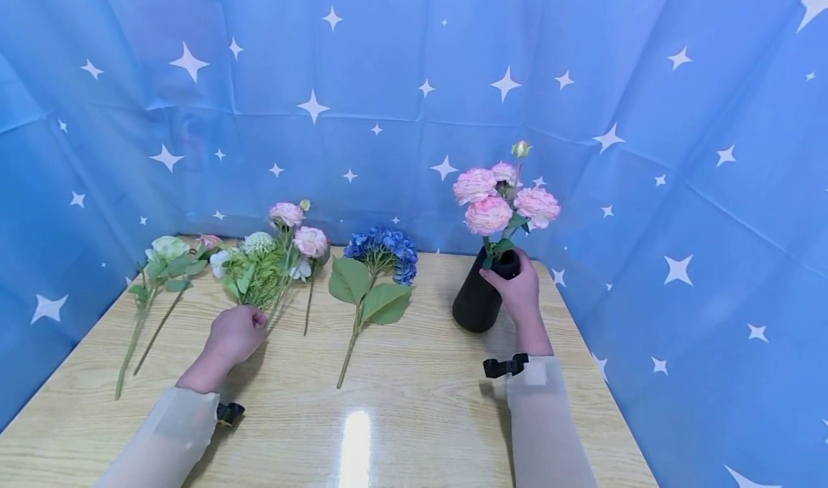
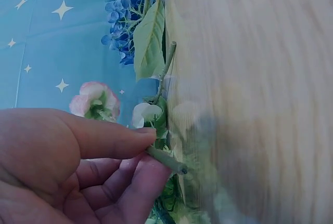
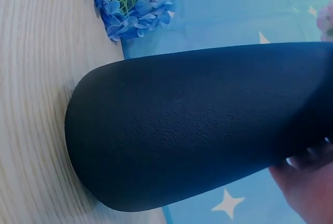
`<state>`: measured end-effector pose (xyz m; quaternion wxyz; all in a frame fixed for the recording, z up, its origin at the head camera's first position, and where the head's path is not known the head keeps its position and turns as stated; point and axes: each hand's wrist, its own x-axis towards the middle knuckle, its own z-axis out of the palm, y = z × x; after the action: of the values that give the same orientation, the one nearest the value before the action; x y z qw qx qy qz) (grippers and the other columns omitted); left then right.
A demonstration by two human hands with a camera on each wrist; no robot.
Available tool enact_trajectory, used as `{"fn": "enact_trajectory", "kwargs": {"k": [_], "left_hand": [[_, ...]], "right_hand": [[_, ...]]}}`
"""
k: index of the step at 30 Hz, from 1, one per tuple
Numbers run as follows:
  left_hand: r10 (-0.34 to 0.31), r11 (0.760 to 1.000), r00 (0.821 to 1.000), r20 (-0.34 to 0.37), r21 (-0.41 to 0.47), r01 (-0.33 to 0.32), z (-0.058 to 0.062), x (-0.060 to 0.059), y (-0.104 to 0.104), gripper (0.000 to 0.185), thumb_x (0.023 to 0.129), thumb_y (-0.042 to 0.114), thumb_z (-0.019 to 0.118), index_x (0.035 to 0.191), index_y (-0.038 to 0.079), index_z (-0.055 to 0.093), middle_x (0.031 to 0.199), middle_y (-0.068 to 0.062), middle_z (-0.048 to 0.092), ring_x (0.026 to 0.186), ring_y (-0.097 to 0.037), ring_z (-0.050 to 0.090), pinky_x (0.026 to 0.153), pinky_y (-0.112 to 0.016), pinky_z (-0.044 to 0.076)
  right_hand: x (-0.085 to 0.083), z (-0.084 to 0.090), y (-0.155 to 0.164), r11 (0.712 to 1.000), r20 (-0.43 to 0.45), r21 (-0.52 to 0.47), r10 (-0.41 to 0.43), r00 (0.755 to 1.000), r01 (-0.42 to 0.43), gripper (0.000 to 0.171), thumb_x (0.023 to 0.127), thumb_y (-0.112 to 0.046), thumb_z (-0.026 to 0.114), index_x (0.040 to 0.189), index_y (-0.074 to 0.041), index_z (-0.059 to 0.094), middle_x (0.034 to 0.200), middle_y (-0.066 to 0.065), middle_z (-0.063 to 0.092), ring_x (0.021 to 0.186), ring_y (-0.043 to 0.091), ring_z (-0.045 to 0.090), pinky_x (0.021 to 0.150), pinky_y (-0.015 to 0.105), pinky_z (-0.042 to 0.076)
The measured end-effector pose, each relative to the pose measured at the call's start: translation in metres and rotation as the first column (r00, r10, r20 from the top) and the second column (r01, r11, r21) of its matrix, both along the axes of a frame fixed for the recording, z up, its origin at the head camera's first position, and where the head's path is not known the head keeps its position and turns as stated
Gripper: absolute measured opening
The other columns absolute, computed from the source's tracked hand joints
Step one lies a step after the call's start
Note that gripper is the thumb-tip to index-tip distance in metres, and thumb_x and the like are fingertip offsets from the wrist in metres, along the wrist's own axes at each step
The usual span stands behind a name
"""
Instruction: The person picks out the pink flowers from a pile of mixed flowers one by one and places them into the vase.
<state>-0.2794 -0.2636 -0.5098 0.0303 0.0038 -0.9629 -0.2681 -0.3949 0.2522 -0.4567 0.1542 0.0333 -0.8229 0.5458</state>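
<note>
My left hand point(image 1: 238, 335) pinches a thin green flower stem point(image 2: 167, 160) between thumb and fingers. It is at the lower end of a bunch of green foliage point(image 1: 255, 279) with a pale green pompom flower point(image 1: 259, 243). Which bloom tops the pinched stem is hidden. On the right side, my right hand point(image 1: 522, 290) grips a black vase point(image 1: 476, 302) close to its mouth, the thumb at the rim. The vase leans a little and carries pink ruffled flowers point(image 1: 488, 215) with a small bud point(image 1: 520, 149). In the right wrist view its dark side point(image 3: 187, 125) fills the middle.
A blue hydrangea point(image 1: 388, 247) with two broad leaves lies mid-table. Pink flowers point(image 1: 310, 242) lie between it and the foliage. At the left are a white flower point(image 1: 169, 248) and another long stem point(image 1: 158, 333). A blue star-printed cloth point(image 1: 375, 78) hangs behind the wooden table point(image 1: 420, 402).
</note>
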Motion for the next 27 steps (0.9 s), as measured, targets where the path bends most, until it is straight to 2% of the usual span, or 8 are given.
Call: {"fn": "enact_trajectory", "kwargs": {"k": [1,4,8,14,18,21,23,27], "left_hand": [[0.001,1.0,1.0,-0.009,0.0,-0.001,0.0,0.0,0.001,0.041,0.093,0.006,0.061,0.068,0.02,0.032,0.061,0.005,0.028,0.058,-0.016,0.032,0.065,-0.032,0.029],[0.007,1.0,1.0,-0.024,-0.004,-0.007,0.0,0.0,0.002,0.028,0.092,0.006,0.065,0.073,0.016,0.047,0.067,0.003,0.046,0.065,-0.018,0.045,0.068,-0.036,0.04],[0.012,1.0,1.0,-0.015,0.006,-0.012,0.001,0.001,0.005,0.012,0.091,0.005,0.065,0.083,0.012,0.06,0.077,-0.001,0.059,0.072,-0.02,0.053,0.075,-0.041,0.046],[0.015,0.999,1.0,-0.008,0.046,-0.015,0.001,0.002,0.008,0.007,0.094,0.009,0.071,0.091,0.009,0.065,0.082,-0.001,0.064,0.075,-0.019,0.057,0.08,-0.047,0.051],[0.02,0.998,1.0,-0.021,0.059,-0.018,0.001,0.002,0.01,0.007,0.094,0.01,0.073,0.096,0.006,0.067,0.086,-0.003,0.067,0.077,-0.02,0.059,0.084,-0.051,0.053],[0.024,0.997,0.999,-0.038,0.072,-0.021,0.0,0.002,0.011,0.008,0.094,0.009,0.072,0.1,0.004,0.069,0.087,-0.004,0.069,0.078,-0.02,0.061,0.085,-0.051,0.054],[0.024,0.997,0.998,-0.055,0.08,-0.019,0.0,0.001,0.012,0.01,0.094,0.009,0.072,0.101,0.002,0.071,0.088,-0.005,0.07,0.078,-0.021,0.062,0.085,-0.051,0.054],[0.03,0.996,0.996,-0.084,0.087,-0.022,-0.002,-0.001,0.016,0.011,0.093,0.009,0.073,0.102,0.002,0.072,0.089,-0.006,0.072,0.079,-0.02,0.064,0.083,-0.05,0.055]], "right_hand": [[0.001,0.001,0.001,1.0,-0.005,-0.02,0.007,1.0,-0.007,0.074,0.092,-0.025,0.084,0.156,-0.01,0.048,0.158,0.017,0.052,0.149,0.035,0.047,0.123,0.058,0.041],[0.002,0.004,0.003,0.997,-0.017,-0.076,0.018,1.0,-0.019,0.072,0.094,-0.02,0.081,0.157,-0.008,0.047,0.16,0.017,0.051,0.149,0.033,0.048,0.125,0.055,0.04],[0.003,0.006,0.005,0.99,-0.053,-0.141,0.007,0.999,-0.015,0.074,0.095,-0.018,0.081,0.159,-0.009,0.046,0.16,0.017,0.051,0.147,0.032,0.05,0.125,0.052,0.04],[0.007,0.01,0.006,0.971,-0.149,-0.238,-0.058,0.987,0.021,0.07,0.096,-0.016,0.081,0.157,-0.009,0.049,0.154,0.017,0.058,0.141,0.026,0.056,0.123,0.049,0.044],[0.008,0.012,0.007,0.944,-0.256,-0.328,-0.125,0.959,0.036,0.06,0.096,-0.012,0.08,0.15,-0.003,0.054,0.143,0.019,0.063,0.127,0.018,0.065,0.114,0.035,0.053],[0.008,0.014,0.007,0.918,-0.32,-0.395,-0.187,0.929,0.049,0.055,0.094,-0.009,0.08,0.144,0.001,0.058,0.129,0.013,0.067,0.116,0.014,0.068,0.102,0.021,0.057],[0.008,0.015,0.007,0.897,-0.351,-0.44,-0.227,0.908,0.055,0.051,0.092,-0.007,0.081,0.138,0.003,0.06,0.121,0.006,0.068,0.11,0.013,0.069,0.096,0.018,0.057],[0.009,0.019,0.007,0.846,-0.409,-0.533,-0.289,0.865,0.03,0.042,0.088,0.0,0.082,0.124,0.004,0.062,0.108,0.003,0.068,0.101,0.015,0.069,0.091,0.02,0.058]]}}
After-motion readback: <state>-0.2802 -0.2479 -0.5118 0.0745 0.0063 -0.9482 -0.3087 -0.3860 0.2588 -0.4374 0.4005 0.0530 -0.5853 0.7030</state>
